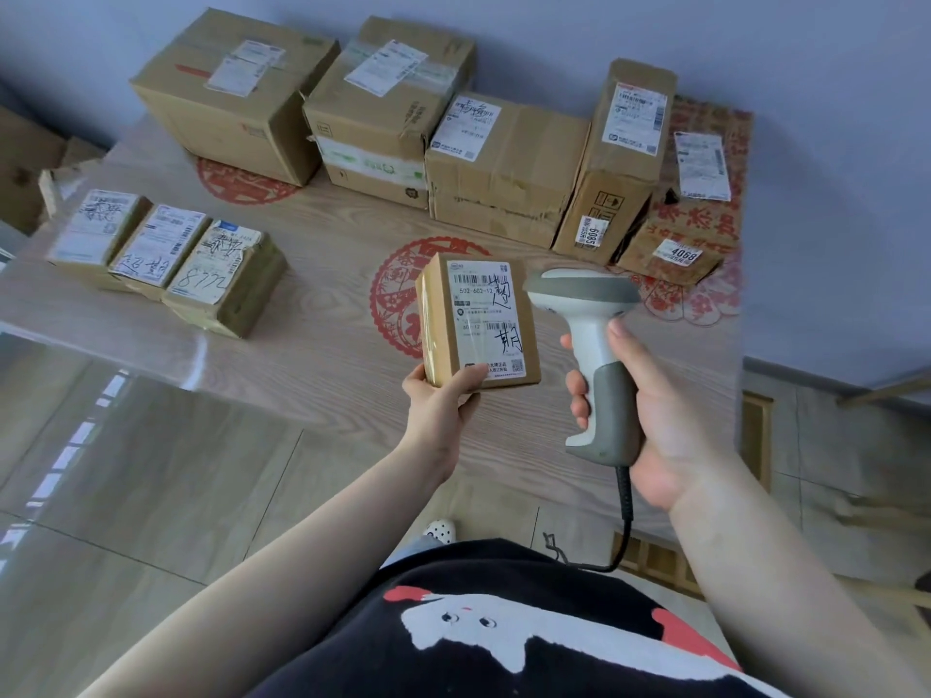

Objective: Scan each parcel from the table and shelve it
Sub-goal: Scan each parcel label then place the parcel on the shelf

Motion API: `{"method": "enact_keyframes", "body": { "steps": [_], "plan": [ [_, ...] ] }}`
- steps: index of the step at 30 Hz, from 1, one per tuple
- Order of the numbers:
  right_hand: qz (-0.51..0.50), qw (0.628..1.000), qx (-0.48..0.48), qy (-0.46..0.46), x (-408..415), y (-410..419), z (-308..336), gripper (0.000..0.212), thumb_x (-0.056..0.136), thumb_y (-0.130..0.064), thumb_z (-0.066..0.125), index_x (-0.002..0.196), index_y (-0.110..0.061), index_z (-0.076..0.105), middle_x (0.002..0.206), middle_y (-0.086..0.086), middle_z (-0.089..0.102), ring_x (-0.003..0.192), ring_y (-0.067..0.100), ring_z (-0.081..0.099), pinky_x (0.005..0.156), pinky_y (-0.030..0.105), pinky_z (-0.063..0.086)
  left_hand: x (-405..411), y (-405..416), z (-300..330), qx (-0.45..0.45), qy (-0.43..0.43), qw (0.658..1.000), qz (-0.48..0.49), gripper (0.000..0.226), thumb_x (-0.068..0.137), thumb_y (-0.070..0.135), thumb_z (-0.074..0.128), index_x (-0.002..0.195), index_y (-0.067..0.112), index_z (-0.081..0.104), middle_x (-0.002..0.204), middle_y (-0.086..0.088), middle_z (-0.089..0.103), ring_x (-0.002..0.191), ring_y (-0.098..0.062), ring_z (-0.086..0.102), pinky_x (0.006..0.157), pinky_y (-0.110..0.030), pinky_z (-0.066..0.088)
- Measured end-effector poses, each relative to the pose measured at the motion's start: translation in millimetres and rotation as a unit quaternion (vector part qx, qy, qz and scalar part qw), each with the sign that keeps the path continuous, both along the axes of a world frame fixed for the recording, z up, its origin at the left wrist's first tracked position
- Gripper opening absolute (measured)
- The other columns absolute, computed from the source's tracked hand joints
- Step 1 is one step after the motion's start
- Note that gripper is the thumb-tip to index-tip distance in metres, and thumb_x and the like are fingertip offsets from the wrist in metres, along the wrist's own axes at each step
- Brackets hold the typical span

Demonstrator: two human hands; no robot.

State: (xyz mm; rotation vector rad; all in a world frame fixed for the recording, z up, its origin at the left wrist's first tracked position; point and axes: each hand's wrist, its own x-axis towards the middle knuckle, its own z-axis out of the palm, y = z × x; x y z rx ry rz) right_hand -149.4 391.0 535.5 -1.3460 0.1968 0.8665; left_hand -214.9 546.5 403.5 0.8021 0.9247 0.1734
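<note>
My left hand (439, 401) grips the near end of a small brown parcel (476, 322) and holds it above the wooden table (322, 345), white barcode label facing up. Just to its right, my right hand (650, 405) grips the handle of a white and grey barcode scanner (589, 340). The scanner's head sits beside the parcel's label, close to its top right corner. A black coiled cable hangs from the handle.
Three small labelled parcels (166, 259) lie side by side at the table's left. Several larger cardboard boxes (383, 113) line the far edge against the wall, with a red-printed box (700, 193) at the right. Tiled floor lies to the left.
</note>
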Motion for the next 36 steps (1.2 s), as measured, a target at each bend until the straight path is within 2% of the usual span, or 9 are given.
{"method": "enact_keyframes", "body": {
  "steps": [6,9,14,21,24,30,36],
  "plan": [
    [0.006,1.0,0.021,0.011,-6.7,0.9,3.0,0.048,0.083,-0.051,0.057,0.106,-0.012,0.071,0.066,0.004,0.06,0.054,0.011,0.053,0.054,0.019,0.047,-2.3,-11.8,3.6,0.017,-0.002,1.0,-0.003,0.09,0.061,0.02,0.079,0.135,0.014,0.028,0.128,-0.013,0.059,0.108,-0.017,0.066,0.096,-0.03,0.053],
    [0.01,1.0,0.017,0.013,-9.2,-0.7,3.2,0.047,0.09,-0.05,0.055,0.11,-0.01,0.069,0.067,0.004,0.06,0.054,0.012,0.054,0.055,0.02,0.047,-3.1,-15.7,4.6,0.018,-0.004,1.0,-0.002,0.09,0.061,0.02,0.08,0.134,0.014,0.029,0.13,-0.013,0.058,0.113,-0.019,0.064,0.096,-0.03,0.053],
    [0.021,1.0,0.012,0.004,-14.0,-3.5,4.2,0.041,0.093,-0.05,0.053,0.102,-0.015,0.072,0.067,0.004,0.061,0.054,0.012,0.053,0.059,0.022,0.045,-7.6,-20.8,3.9,0.027,-0.01,1.0,-0.003,0.091,0.061,0.019,0.08,0.137,0.013,0.029,0.13,-0.013,0.057,0.11,-0.018,0.064,0.097,-0.03,0.054],
    [0.035,0.999,0.003,-0.017,-20.0,-5.2,5.3,0.042,0.087,-0.051,0.055,0.101,-0.014,0.071,0.066,0.003,0.062,0.053,0.011,0.053,0.058,0.023,0.042,-12.5,-24.6,3.1,0.034,-0.007,0.999,0.003,0.088,0.06,0.019,0.081,0.133,0.016,0.031,0.13,-0.011,0.057,0.115,-0.019,0.063,0.09,-0.027,0.054],
    [0.032,0.999,0.005,-0.015,-21.7,-5.3,5.0,0.041,0.091,-0.049,0.053,0.101,-0.014,0.072,0.066,0.003,0.062,0.053,0.011,0.053,0.058,0.022,0.043,-15.3,-25.4,3.3,0.037,-0.008,0.999,0.005,0.09,0.06,0.02,0.081,0.134,0.016,0.03,0.13,-0.011,0.056,0.115,-0.019,0.063,0.089,-0.026,0.054],
    [0.027,1.0,0.01,-0.004,-23.4,-6.7,1.4,0.063,0.08,-0.055,0.059,0.12,-0.007,0.066,0.071,0.004,0.064,0.057,0.011,0.056,0.059,0.022,0.048,-18.8,-24.9,1.7,0.037,-0.008,0.999,0.012,0.091,0.06,0.02,0.081,0.135,0.015,0.03,0.129,-0.01,0.056,0.114,-0.017,0.063,0.087,-0.025,0.054],
    [0.039,0.999,0.003,0.002,-21.3,-10.1,-1.7,0.051,0.077,-0.056,0.059,0.103,-0.015,0.073,0.069,0.002,0.064,0.057,0.011,0.055,0.06,0.022,0.046,-23.5,-25.9,1.5,0.033,-0.005,0.999,0.032,0.096,0.055,0.022,0.085,0.135,0.014,0.031,0.131,-0.011,0.055,0.117,-0.019,0.062,0.093,-0.028,0.055]
  ]
}}
